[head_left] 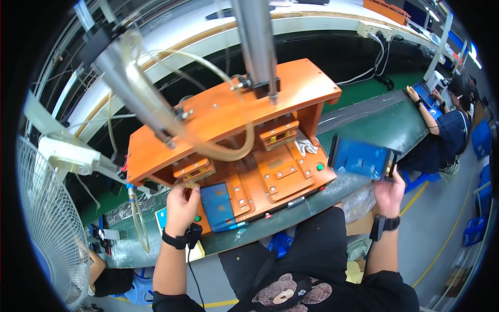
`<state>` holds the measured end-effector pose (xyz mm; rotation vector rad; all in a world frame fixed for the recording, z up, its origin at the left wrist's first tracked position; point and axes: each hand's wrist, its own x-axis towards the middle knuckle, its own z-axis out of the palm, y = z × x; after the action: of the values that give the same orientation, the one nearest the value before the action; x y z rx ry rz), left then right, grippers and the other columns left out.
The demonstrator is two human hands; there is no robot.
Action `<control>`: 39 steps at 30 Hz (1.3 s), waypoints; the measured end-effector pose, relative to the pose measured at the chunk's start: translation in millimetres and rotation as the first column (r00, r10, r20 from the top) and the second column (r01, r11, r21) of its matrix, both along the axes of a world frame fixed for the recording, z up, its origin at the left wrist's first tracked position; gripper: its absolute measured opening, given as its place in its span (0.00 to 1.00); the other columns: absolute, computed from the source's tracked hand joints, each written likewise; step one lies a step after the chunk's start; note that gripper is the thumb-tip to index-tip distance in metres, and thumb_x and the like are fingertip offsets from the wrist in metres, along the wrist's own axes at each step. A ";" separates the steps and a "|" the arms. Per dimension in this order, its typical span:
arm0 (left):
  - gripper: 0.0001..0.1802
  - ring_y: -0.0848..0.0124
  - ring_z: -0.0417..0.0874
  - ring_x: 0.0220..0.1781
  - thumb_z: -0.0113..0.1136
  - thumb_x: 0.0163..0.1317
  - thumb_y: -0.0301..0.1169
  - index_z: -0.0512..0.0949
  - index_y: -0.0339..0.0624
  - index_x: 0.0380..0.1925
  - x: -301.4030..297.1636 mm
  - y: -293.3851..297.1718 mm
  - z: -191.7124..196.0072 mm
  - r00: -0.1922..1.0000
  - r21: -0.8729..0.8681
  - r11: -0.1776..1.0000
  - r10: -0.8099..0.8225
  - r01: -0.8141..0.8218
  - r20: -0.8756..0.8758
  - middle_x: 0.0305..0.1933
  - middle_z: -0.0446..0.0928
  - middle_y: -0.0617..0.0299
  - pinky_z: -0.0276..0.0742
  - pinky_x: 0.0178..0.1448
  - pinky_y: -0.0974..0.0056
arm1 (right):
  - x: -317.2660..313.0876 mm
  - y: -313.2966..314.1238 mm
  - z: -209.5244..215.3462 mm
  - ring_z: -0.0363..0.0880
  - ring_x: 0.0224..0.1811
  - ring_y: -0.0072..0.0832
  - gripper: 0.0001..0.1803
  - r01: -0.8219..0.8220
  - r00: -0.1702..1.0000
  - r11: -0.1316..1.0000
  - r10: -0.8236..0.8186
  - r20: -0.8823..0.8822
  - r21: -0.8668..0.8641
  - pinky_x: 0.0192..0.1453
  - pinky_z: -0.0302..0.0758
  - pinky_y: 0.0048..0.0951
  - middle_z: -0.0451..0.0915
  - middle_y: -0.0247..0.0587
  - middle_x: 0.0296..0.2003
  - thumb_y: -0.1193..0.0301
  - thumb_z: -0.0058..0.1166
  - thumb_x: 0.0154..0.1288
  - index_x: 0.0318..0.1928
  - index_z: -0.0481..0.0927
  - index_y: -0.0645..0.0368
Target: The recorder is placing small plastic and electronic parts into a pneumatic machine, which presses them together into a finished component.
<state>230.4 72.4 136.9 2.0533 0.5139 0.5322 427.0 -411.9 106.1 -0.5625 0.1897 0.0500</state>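
Note:
My right hand (389, 196) grips the right end of a blue, flat rectangular part (358, 158) with dark end edges. It holds this part up beside the right end of an orange press fixture (215, 122). My left hand (182, 207) is at the fixture's left station, its thumb and fingers pinched together near the raised orange block (193, 170). What those fingertips hold, if anything, cannot be made out. Close to them, a blue plate (217, 207) lies on the fixture's left bed. On the right bed, an orange nest plate (287, 177) shows its bolts.
Two metal cylinders (257, 47) with clear air hoses rise above the fixture. A green button (320, 167) and a white cloth (305, 146) are at its right side. A caged fan (52, 223) stands left. Another person (449, 125) works farther along the green bench (379, 122).

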 end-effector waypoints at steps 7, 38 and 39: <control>0.15 0.61 0.83 0.53 0.60 0.63 0.27 0.78 0.33 0.49 30.9 7.8 2.9 0.995 0.282 0.959 0.004 0.024 -0.101 0.49 0.82 0.52 0.76 0.57 0.59 | 171.3 -9.2 -158.0 0.80 0.49 0.41 0.14 0.018 0.990 0.984 0.007 -0.140 0.177 0.58 0.80 0.36 0.79 0.54 0.46 0.68 0.47 0.75 0.50 0.74 0.67; 0.23 0.57 0.75 0.62 0.56 0.66 0.40 0.71 0.48 0.60 80.2 63.8 -9.8 0.886 0.704 0.615 0.017 0.356 -0.463 0.62 0.74 0.55 0.70 0.67 0.56 | 196.0 133.3 -104.4 0.78 0.28 0.19 0.12 -0.257 0.942 0.650 0.333 -0.036 -0.715 0.30 0.73 0.19 0.84 0.36 0.34 0.67 0.53 0.68 0.46 0.82 0.59; 0.23 0.57 0.75 0.62 0.56 0.66 0.40 0.71 0.48 0.60 76.3 60.9 -11.5 0.885 0.708 0.606 0.015 0.362 -0.465 0.62 0.74 0.55 0.70 0.67 0.56 | 179.5 126.8 -96.3 0.78 0.29 0.19 0.12 -0.245 0.937 0.632 0.348 -0.013 -0.735 0.31 0.73 0.18 0.84 0.36 0.35 0.67 0.53 0.69 0.46 0.82 0.59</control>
<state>306.7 133.3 125.4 3.0879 0.3270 0.1566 606.5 -285.0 9.8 -1.4086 -0.0306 0.2712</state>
